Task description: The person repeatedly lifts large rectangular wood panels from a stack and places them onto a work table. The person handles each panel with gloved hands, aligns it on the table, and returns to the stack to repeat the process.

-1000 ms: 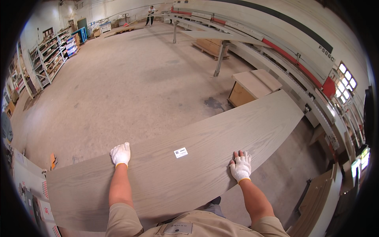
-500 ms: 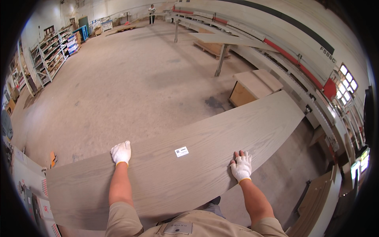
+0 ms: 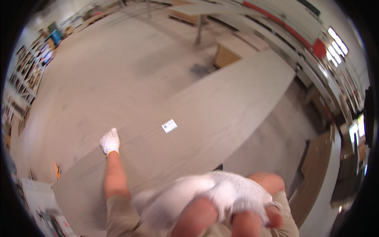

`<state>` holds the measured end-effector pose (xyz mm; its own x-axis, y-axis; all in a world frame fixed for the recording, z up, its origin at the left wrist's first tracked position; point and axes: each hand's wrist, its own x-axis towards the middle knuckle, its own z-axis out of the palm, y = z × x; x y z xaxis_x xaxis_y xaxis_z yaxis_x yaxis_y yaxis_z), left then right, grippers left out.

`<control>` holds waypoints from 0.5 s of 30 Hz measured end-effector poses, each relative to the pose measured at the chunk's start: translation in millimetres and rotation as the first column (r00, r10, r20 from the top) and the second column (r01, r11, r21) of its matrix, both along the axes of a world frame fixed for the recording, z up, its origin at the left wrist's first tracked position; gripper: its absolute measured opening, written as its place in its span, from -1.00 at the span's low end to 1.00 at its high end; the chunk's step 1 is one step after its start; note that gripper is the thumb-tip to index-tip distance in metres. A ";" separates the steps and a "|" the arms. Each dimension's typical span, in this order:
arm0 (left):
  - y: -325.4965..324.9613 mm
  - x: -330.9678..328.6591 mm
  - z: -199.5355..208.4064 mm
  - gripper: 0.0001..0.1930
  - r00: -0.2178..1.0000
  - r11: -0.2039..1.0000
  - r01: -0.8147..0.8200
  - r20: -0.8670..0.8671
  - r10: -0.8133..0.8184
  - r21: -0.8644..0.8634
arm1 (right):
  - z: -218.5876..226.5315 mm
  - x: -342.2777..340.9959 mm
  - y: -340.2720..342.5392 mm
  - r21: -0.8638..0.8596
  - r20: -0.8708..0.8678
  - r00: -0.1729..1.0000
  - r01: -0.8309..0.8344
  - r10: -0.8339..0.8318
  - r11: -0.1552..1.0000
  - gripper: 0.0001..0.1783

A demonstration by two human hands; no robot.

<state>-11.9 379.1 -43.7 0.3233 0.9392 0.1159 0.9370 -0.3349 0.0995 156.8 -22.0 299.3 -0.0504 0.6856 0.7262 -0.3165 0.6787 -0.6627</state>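
Board (image 3: pixel 221 106): in front of the person, long axis lower left to upper right | left hand (image 3: pixel 110 142) nearer, fingers curled on its far edge | right hand (image 3: pixel 229 193) held up close to view, blurred; cannot tell whether gripping.

Our left hand (image 3: pixel 109 141) wears a white work glove (image 3: pixel 107 145), edged at the wrist with a narrow yellow-orange band (image 3: pixel 113 153). Our right hand (image 3: pixel 225 195), blurred, wears a white ribbed-knit glove (image 3: pixel 241 189) with bare fingers emerging from its openings. Our sleeves, left (image 3: pixel 120 213) and right (image 3: pixel 291 215), are plain khaki and short, leaving skin uncovered below.
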 end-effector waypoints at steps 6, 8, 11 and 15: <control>-10.8 -1.2 17.0 -0.31 1.000 0.999 -0.008 0.004 0.008 -0.048 | 5.6 -16.5 -4.0 0.105 -0.027 1.000 -0.005 0.008 0.994 -0.34; -11.5 0.2 17.1 -0.31 1.000 0.999 -0.012 0.004 0.012 -0.051 | 7.7 -19.6 -6.7 0.117 -0.024 1.000 0.001 0.002 0.993 -0.37; -7.8 0.8 13.5 -0.31 1.000 0.998 -0.008 0.008 0.009 -0.061 | 7.1 -22.7 -9.2 0.120 -0.014 1.000 0.012 -0.011 0.993 -0.42; -5.1 -2.9 10.5 -0.31 1.000 0.998 -0.008 0.010 0.008 -0.058 | 7.9 -23.8 -9.7 0.125 0.004 1.000 0.017 -0.017 0.992 -0.48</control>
